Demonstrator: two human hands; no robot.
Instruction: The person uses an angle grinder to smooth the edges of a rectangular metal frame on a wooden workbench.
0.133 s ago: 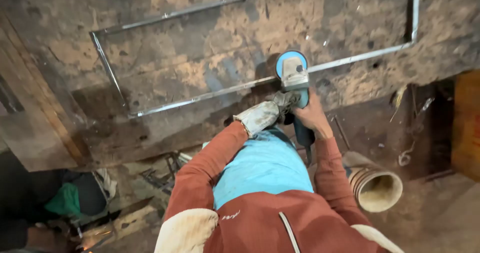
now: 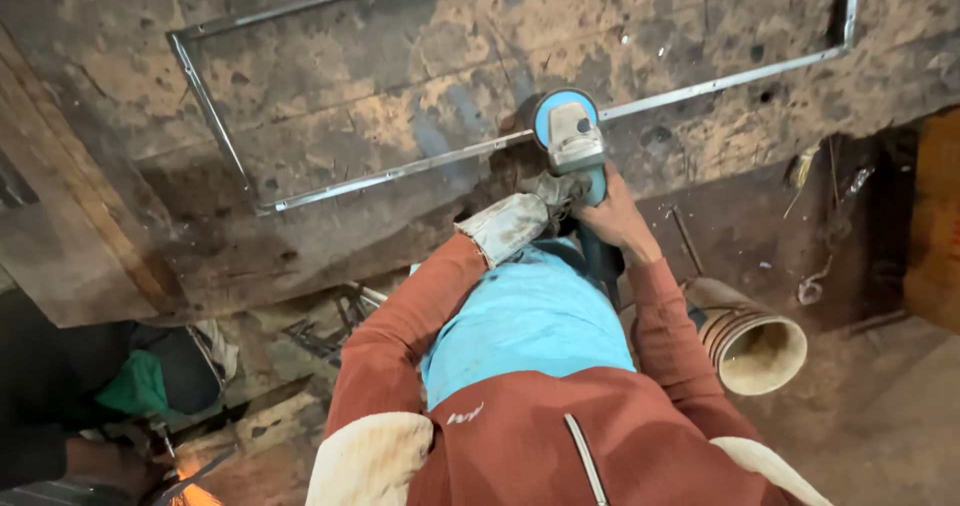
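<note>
Right hand (image 2: 618,221), bare, clamped on the grinder (image 2: 572,141) body; left hand (image 2: 515,224), gloved, closed on its front to steady it. Grinder disc rests against the frame (image 2: 400,171) rail, flat on the table (image 2: 420,76). Bucket (image 2: 755,344) beside, below.

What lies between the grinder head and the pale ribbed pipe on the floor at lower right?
In the head view, the right hand gripping the angle grinder body, then its red sleeve, fill the stretch down to the ribbed pipe.
</note>
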